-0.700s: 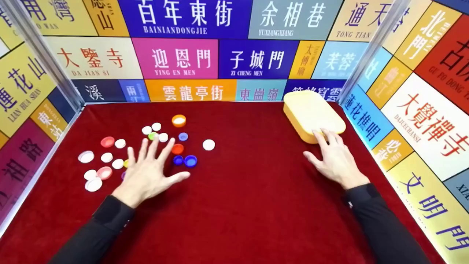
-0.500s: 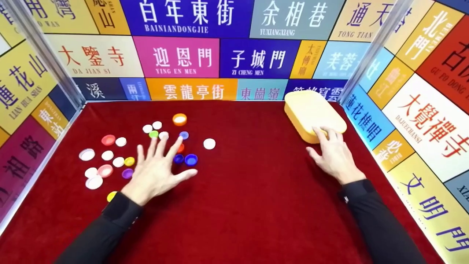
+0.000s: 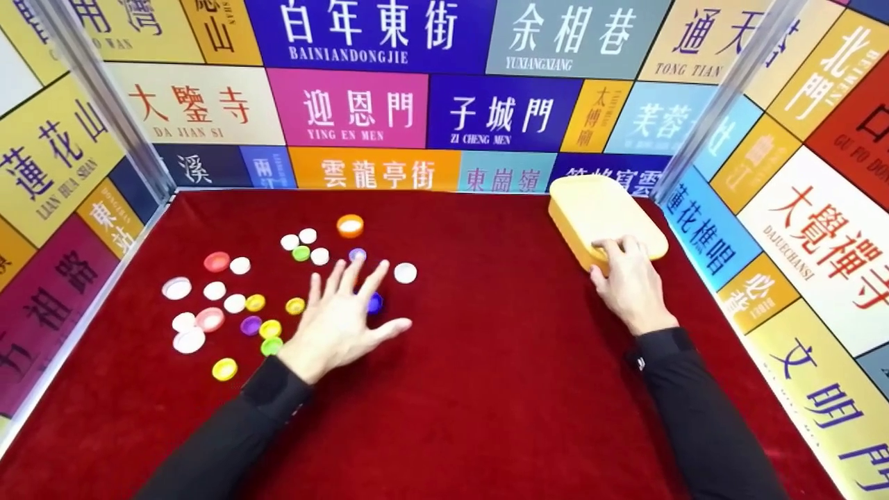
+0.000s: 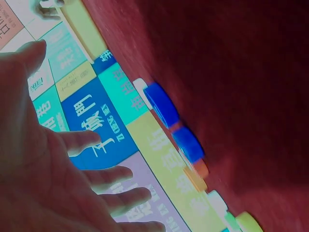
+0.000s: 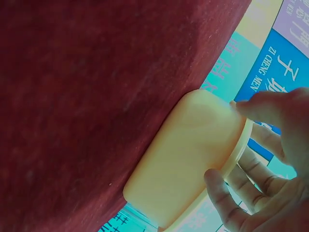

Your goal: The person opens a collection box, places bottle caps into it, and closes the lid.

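My left hand (image 3: 338,326), fingers spread and straight, is above the right part of a scatter of bottle caps; its palm side fills the left of the left wrist view. Beneath its fingers a dark blue cap (image 3: 375,303) shows only partly, and other caps are hidden. A second blue cap stands beside it in the left wrist view, near an orange cap (image 4: 195,179). At the back right, my right hand (image 3: 633,288) grips the near corner of a pale yellow lidded box (image 3: 603,208). Its thumb is at the rim (image 5: 243,137) and fingers bend over the lid.
Several white, red, yellow, green and purple caps lie left of the left hand, among them a yellow cap (image 3: 224,369) and a red cap (image 3: 217,262). An orange cap (image 3: 350,226) lies farther back. Printed panels enclose the red cloth (image 3: 472,396) on three sides.
My left hand has moved right across the caps, uncovering yellow, purple and green ones. The right hand's fingers have bent closer onto the box corner, the thumb coming to its rim.
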A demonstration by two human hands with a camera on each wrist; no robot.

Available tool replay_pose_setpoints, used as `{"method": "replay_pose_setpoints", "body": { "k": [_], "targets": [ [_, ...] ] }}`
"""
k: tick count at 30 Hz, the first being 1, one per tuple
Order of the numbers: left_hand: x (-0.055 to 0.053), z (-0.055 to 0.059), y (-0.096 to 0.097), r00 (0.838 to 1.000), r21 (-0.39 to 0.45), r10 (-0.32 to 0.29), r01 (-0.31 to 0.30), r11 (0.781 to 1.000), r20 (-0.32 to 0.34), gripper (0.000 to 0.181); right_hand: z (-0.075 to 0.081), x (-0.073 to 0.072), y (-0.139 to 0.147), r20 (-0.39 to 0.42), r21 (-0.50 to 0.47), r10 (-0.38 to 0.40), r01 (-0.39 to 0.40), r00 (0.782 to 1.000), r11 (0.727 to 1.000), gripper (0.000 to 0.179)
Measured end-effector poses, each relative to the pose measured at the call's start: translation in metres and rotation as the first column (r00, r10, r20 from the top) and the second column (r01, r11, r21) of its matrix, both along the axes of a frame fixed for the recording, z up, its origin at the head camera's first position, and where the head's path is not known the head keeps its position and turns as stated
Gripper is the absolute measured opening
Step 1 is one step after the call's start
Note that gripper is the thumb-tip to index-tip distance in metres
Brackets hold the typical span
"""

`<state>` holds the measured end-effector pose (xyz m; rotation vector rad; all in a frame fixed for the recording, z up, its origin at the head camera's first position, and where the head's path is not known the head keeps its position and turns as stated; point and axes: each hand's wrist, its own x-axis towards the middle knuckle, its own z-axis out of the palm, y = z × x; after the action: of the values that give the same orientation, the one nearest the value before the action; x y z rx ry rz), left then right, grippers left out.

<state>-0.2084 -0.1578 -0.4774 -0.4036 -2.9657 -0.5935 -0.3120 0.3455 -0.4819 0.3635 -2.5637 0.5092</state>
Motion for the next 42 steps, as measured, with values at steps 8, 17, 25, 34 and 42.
{"method": "replay_pose_setpoints", "body": {
  "k": [8, 17, 25, 34, 42],
  "targets": [
    [-0.008, 0.0, 0.027, 0.999, -0.006, -0.043, 0.043, 0.999, -0.001, 0.103, -0.002, -0.006, 0.001, -0.017, -0.016, -0.021, 0.021, 1.0, 1.0, 0.029],
    [-0.022, -0.003, 0.06, 0.995, 0.027, -0.098, 0.098, 0.995, 0.005, 0.099, -0.005, -0.008, 0.003, -0.07, -0.029, -0.011, 0.009, 0.997, 1.0, 0.025],
    [-0.03, -0.008, 0.087, 0.991, 0.066, -0.133, 0.135, 0.989, -0.029, 0.095, -0.004, 0.0, 0.0, -0.064, -0.029, -0.003, 0.001, 0.998, 1.0, 0.024],
    [-0.034, -0.009, 0.102, 0.99, 0.103, -0.137, 0.14, 0.985, -0.032, 0.091, -0.005, 0.008, -0.007, -0.078, -0.008, 0.002, -0.003, 0.997, 1.0, 0.025],
    [-0.042, -0.009, 0.112, 0.988, 0.118, -0.154, 0.156, 0.981, -0.02, 0.091, -0.005, 0.017, -0.011, -0.09, 0.007, 0.017, -0.016, 0.996, 1.0, 0.023]
  ]
}}
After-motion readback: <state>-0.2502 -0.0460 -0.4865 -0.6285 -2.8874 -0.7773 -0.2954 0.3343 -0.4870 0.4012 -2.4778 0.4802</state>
